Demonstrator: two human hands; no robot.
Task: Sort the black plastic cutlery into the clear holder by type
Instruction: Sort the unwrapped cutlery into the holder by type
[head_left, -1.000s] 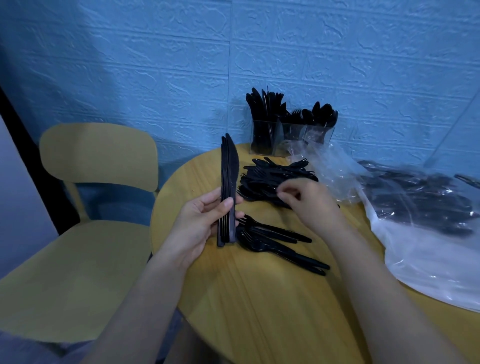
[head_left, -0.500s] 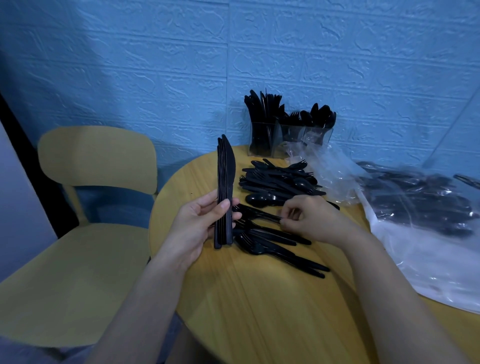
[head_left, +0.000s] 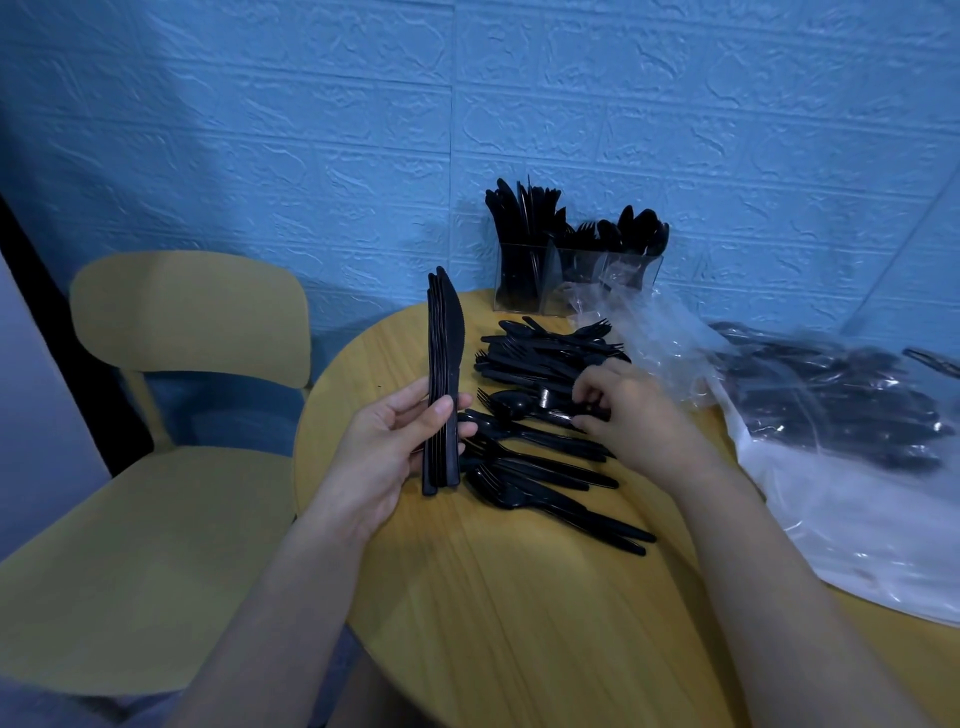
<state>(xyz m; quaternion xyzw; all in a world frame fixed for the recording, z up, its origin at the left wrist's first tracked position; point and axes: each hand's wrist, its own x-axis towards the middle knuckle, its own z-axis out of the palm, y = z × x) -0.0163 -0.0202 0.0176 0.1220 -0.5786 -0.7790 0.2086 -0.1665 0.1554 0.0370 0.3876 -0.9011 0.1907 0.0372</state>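
Black plastic knives (head_left: 442, 384) stacked upright in left hand (head_left: 387, 447), right hand (head_left: 631, 410) pinching glossy spoon (head_left: 524, 406)

A wall (head_left: 311, 130) covered in blue panels embossed like rough brickwork fills the whole upper view, well beyond the left grip. A vertical seam runs down it above that grip, and soft shadow falls across its lower part. Left of the left grip stands a yellow chair (head_left: 187, 317) with a rounded backrest and a broad seat, its edge just beside the round wooden bench (head_left: 519, 623). The bench has a warm yellow grain and spreads below and beyond both grips, its far rim meeting the wall. At far left a dark vertical strip (head_left: 62, 338) borders a paler surface. The light is dim and bluish.
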